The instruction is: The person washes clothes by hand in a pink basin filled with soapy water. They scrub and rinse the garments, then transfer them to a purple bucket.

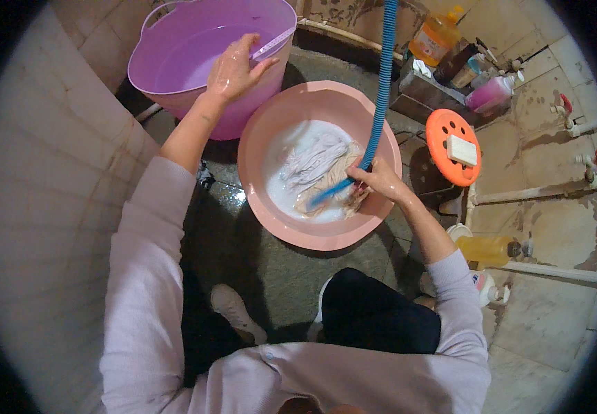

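Note:
My right hand grips a blue corrugated hose near its lower end, over a pink plastic basin. The hose's blurred tip points down into the basin. White and cream wet cloth lies there in milky, sudsy water. My left hand, wet and with fingers apart, is above the near rim of a purple flexible tub holding water. Beside my left fingers is the tub's perforated handle; whether they touch it I cannot tell.
An orange stool with holes carries a white soap bar. Bottles, one orange and one pink, crowd a ledge at back right. A yellow bottle, taps and pipes line the right wall. The floor is wet.

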Motion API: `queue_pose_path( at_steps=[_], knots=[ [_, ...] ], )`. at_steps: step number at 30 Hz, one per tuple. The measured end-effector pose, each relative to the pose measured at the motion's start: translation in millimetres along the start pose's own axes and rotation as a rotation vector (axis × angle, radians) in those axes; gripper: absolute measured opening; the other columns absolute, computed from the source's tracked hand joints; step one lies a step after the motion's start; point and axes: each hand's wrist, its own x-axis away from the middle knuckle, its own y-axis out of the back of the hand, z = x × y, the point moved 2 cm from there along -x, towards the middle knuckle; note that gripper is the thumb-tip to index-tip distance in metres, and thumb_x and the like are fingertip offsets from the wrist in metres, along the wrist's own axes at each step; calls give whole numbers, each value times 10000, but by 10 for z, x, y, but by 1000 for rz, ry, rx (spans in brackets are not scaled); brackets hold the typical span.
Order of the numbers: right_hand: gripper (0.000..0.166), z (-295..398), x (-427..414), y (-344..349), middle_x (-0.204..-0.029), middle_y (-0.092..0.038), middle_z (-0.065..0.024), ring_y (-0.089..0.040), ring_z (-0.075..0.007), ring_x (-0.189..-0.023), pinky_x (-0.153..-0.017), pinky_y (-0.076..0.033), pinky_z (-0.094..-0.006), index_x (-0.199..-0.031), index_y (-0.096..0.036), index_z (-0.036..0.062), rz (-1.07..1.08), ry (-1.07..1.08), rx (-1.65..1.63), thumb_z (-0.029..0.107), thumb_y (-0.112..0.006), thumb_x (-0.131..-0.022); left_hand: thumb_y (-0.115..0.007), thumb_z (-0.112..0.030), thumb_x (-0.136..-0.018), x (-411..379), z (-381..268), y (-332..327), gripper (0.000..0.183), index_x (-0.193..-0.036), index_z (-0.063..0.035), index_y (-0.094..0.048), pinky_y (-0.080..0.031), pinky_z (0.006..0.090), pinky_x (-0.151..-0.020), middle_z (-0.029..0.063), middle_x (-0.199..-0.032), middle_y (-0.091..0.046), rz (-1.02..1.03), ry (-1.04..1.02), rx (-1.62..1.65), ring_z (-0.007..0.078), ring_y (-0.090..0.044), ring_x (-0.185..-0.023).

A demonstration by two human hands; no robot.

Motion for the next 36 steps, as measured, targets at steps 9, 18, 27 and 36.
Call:
queue_pose_path(
  at_steps=[9,18,27,36],
  knots=[
    [212,87,108,-268,-702,-657,-70,-640,-122,-628,-589,-518,-280,-852,-662,-30,68,30,49,179,-687,-881,-727,-90,-727,1381,-464,-430,466,-1153,-78,-539,-381,484,-960,146,-1289,-526,380,-507,53,356,-507,-1168],
    [212,235,176,-171,-780,-666,-97,-653,-148,-723,-653,-517,-303,-910,-649,-49,-273,254,-63,163,-661,-909,-616,-269,-886,2110,-412,-809,209,-954,-79,-671,-484,449,-860,126,-1005,-651,816,-22,143,320,-604,-1002],
    [161,434,270,-18,-916,-678,-98,-660,-152,-789,-704,-508,-281,-1007,-648,-23,-447,414,-149,119,-631,-932,-598,-305,-879,2118,-435,-865,243,-829,-81,-677,-526,470,-722,128,-844,-681,833,2,11,338,-660,-823],
    [118,473,304,22,-914,-668,-74,-641,-121,-792,-690,-489,-255,-989,-655,-15,-485,496,-123,79,-643,-919,-590,-279,-869,2104,-466,-887,227,-819,-77,-681,-520,495,-707,148,-819,-687,894,38,-48,353,-668,-789]
  ],
)
